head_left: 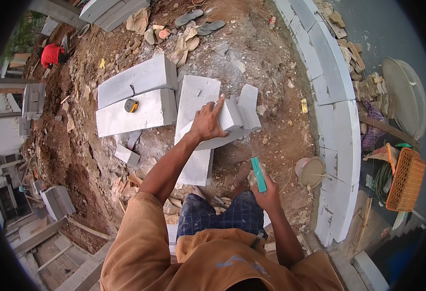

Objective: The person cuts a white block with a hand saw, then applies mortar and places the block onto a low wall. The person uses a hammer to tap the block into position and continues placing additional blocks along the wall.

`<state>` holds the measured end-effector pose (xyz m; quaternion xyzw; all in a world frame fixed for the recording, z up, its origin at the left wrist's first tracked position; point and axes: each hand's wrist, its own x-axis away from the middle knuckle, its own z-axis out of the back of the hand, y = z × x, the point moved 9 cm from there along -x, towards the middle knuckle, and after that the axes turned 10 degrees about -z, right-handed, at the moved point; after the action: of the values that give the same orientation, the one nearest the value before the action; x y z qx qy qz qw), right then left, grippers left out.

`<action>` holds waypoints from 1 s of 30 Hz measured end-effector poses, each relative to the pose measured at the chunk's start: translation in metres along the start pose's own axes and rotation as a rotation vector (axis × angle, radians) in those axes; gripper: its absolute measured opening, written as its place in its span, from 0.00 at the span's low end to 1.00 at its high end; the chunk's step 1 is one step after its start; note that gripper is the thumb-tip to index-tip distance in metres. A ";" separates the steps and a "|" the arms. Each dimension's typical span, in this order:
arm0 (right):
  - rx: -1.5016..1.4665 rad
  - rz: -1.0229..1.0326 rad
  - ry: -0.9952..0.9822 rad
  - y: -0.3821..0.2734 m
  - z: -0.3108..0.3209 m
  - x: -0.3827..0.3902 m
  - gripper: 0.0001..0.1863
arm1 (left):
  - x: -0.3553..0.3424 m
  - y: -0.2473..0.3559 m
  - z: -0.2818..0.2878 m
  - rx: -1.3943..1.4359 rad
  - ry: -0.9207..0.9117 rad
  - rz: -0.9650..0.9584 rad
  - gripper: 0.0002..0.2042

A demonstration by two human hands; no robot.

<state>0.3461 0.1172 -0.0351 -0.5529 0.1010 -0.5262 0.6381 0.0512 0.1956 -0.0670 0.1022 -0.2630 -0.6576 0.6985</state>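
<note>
1. Left hand [207,123] lies palm-down on a cut grey block piece [232,121], fingers spread flat over its top, index finger pointing far. It presses rather than clamps.
2. That piece sits tilted across a long grey slab [196,104], at the slab's right side, mid-scene, on bare dirt.
3. Right hand [267,194] is near the body, right of centre, fingers wrapped shut around a teal-handled tool [258,174]. The handle sticks out toward the far side; the tool's working end is hidden, so I cannot tell what kind it is.
4. Hands are well apart; the tool touches no block.
5. Left of the slab: two large grey blocks [135,94] side by side, with a yellow tape measure [131,105] on the seam between them.
6. Right: a curved wall of grey blocks [336,97] runs near to far, with a round pink bucket [311,170] just beside its near end.
7. Far left: another person in red [52,55], crouched.
</note>
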 end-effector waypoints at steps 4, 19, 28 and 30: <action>-0.103 0.004 0.039 0.003 -0.010 -0.048 0.32 | -0.043 0.000 0.035 -0.232 -0.028 -0.048 0.63; -0.812 -0.025 -0.001 0.081 -0.112 -0.115 0.35 | -0.164 -0.052 0.007 -0.679 -0.128 -0.256 0.58; -0.962 -0.100 0.000 0.101 -0.105 -0.165 0.35 | -0.179 -0.053 -0.024 -0.673 -0.113 -0.459 0.56; -0.836 -0.124 -0.019 0.098 -0.112 -0.166 0.36 | -0.184 -0.053 -0.017 -0.582 -0.087 -0.406 0.55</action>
<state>0.2504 0.1638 -0.2311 -0.7741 0.2663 -0.4721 0.3270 0.0140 0.3656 -0.1499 -0.0791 -0.0683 -0.8341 0.5416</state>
